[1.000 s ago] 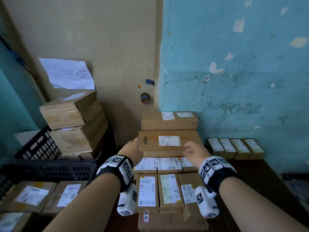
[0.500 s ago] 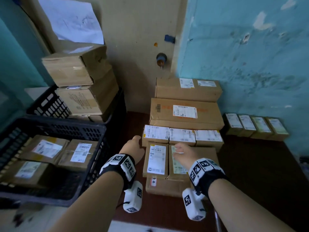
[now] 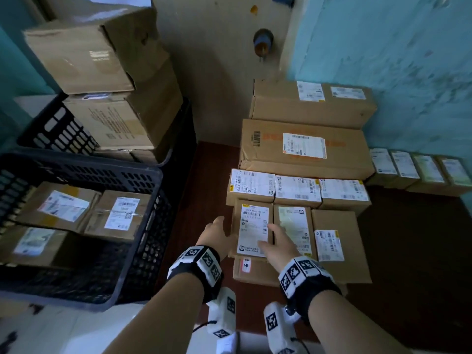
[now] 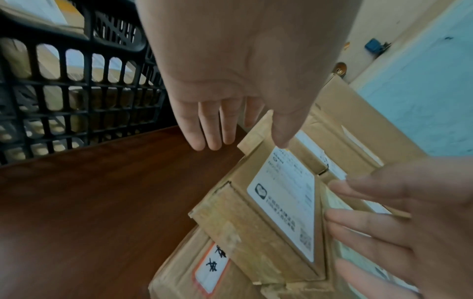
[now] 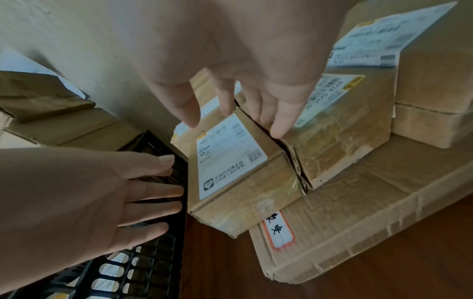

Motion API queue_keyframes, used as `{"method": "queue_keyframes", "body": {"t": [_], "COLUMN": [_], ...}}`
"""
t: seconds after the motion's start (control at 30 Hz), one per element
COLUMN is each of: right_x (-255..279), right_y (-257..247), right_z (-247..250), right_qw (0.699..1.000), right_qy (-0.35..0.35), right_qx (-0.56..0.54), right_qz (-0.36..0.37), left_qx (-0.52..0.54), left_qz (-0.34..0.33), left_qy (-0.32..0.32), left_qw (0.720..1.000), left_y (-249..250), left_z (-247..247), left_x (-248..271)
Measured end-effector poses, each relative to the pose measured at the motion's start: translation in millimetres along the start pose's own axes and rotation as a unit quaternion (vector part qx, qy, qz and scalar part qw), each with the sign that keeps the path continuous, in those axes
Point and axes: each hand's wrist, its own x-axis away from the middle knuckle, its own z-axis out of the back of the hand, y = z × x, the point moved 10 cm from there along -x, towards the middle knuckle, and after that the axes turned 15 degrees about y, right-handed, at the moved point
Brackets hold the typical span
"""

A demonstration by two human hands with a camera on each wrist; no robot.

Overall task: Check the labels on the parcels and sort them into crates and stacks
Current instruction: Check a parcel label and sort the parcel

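Observation:
A small brown parcel (image 3: pixel 251 226) with a white label lies front-left in a group of parcels, on top of a flat box (image 3: pixel 255 273) that bears a red-bordered sticker. My left hand (image 3: pixel 217 233) is at its left side, fingers straight, thumb near the top edge. My right hand (image 3: pixel 274 241) is at its right side. In the right wrist view the right fingers (image 5: pixel 280 121) reach into the gap between this parcel (image 5: pixel 230 161) and its neighbour, thumb over the label. Neither hand grips it. The left wrist view shows the parcel (image 4: pixel 281 212) between both hands.
A black crate (image 3: pixel 143 226) holding labelled parcels stands to the left on the dark wooden table (image 3: pixel 204 180). Behind it a second crate (image 3: pixel 51 129) carries large cartons. Long boxes (image 3: pixel 306 149) are stacked against the wall, and a row of small parcels (image 3: pixel 419 169) lies at the right.
Both hands have come down from the long boxes at the back to the front-left small parcel. The right hand shifted left off the middle parcel. The view has tilted down.

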Motion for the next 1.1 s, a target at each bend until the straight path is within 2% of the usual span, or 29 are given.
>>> {"method": "queue_keyframes", "body": {"t": [0.2, 0.33, 0.5, 0.7, 0.9, 1.0, 1.1], "right_x": [-8.4, -11.3, -17.3, -13.9, 2.8, 10.9, 15.6], "right_y": [3.1, 7.2, 13.7, 14.3, 3.7, -12.4, -29.9], "right_z": [-8.1, -9.7, -7.7, 5.0, 26.1, 45.5, 72.5], "right_qw": [0.999, 0.994, 0.962, 0.935, 0.932, 0.941, 0.936], "right_qy": [0.026, 0.04, 0.06, 0.058, 0.061, 0.072, 0.094], "right_qx": [-0.006, -0.064, -0.204, -0.278, -0.305, -0.299, -0.327], "right_qz": [-0.022, -0.076, -0.172, -0.214, -0.188, -0.142, -0.095], "left_qx": [0.012, 0.028, 0.013, 0.043, 0.096, 0.129, 0.169], "left_qz": [0.02, 0.017, 0.009, -0.04, -0.083, -0.116, -0.153], "left_qy": [-0.026, -0.038, -0.028, -0.007, 0.056, 0.089, 0.117], "left_qw": [0.999, 0.999, 0.999, 0.998, 0.99, 0.981, 0.966], "left_y": [6.8, 8.6, 8.8, 19.2, 34.3, 49.3, 70.8], "left_z": [-17.0, -24.6, -22.7, -3.4, 24.7, 39.1, 52.1], "left_x": [-9.4, -11.1, -1.3, 17.8, 33.6, 45.5, 60.6]}}
